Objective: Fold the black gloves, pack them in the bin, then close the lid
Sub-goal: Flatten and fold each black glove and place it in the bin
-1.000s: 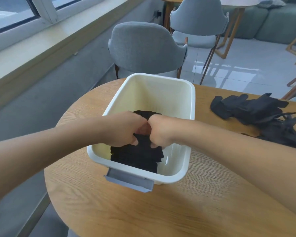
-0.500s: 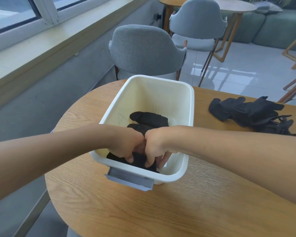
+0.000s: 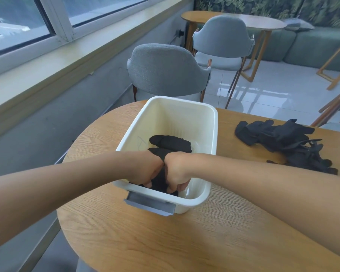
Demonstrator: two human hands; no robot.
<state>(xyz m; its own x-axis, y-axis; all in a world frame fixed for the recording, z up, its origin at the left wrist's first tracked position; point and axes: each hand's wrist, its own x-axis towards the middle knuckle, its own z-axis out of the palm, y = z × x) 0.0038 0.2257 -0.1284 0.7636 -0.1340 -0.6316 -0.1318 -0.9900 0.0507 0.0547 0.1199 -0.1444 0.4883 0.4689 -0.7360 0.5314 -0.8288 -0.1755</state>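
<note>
Inside the bin (image 3: 210, 134), at its near end, we have our left hand (image 3: 145, 169) and right hand (image 3: 177, 171) side by side, both grasping one folded glove (image 3: 160, 178). To the right, nearer our right hand, the unfolded gloves (image 3: 283, 142) lie on the tabletop (image 3: 165, 242).

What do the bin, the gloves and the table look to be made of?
Bin: likely plastic, smooth cream walls with rounded moulded rim and a faint sheen. Gloves: seemingly thin rubbery or knit material, matt black, limp and creased; cannot tell which. Table: wood or wood veneer, visible grain, satin finish.
</note>
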